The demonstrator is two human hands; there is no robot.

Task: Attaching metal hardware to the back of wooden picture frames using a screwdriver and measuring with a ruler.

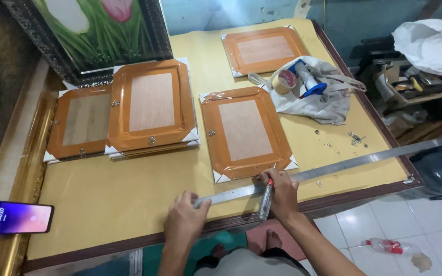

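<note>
Ruler [303,176], long bare steel, pinned flat by left hand [184,219]; right hand [281,190] grips a marker [265,200].

- Cloth bag [315,99] near the tabletop's right edge, with a tape roll [285,81] on it.
- Framed flower painting [98,33] leaning at the far left corner.
- Phone [12,217] off the left edge, screen lit.
- Plastic bottle [389,246] lying on the floor tiles.
- Small screws [354,138] scattered by the right edge.
</note>
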